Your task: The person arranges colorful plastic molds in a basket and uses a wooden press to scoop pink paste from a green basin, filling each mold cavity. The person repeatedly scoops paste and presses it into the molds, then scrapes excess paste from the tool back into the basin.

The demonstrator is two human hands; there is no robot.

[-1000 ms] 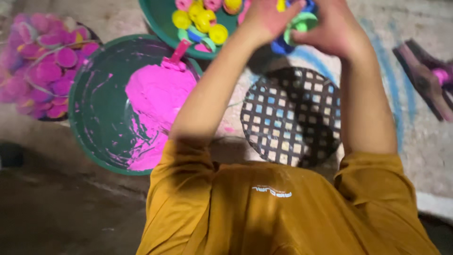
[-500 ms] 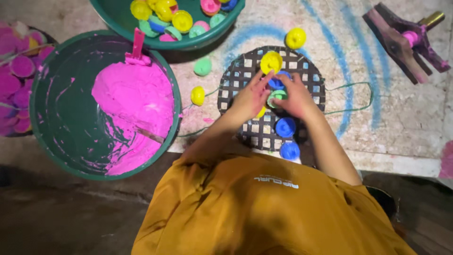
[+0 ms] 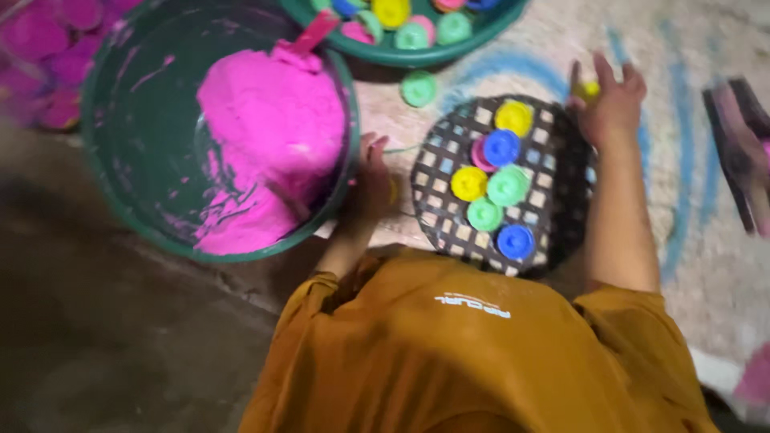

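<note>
A round dark lattice tray (image 3: 561, 188) lies on the floor in front of me. On it sit several small coloured caps: a yellow cap (image 3: 513, 118), a blue cap (image 3: 502, 147), a green cap (image 3: 508, 186) and others. My right hand (image 3: 611, 104) hovers at the tray's far right edge, pinching a small yellow cap (image 3: 590, 89). My left hand (image 3: 373, 180) rests between the tray and a big green basin (image 3: 120, 200). A bit of yellow shows under its fingers, and its grip is hidden.
The big basin holds a heap of pink powder (image 3: 273, 136) with a pink scoop (image 3: 311, 34) stuck in it. A second green basin (image 3: 405, 58) of coloured caps stands beyond, with a loose green cap (image 3: 419, 88) beside it. Pink pieces (image 3: 48, 48) lie far left, a dark tool (image 3: 742, 152) far right.
Both hands have come down from the far basin and moved apart, the left toward the big basin, the right to the tray's far edge. More caps lie on the tray.
</note>
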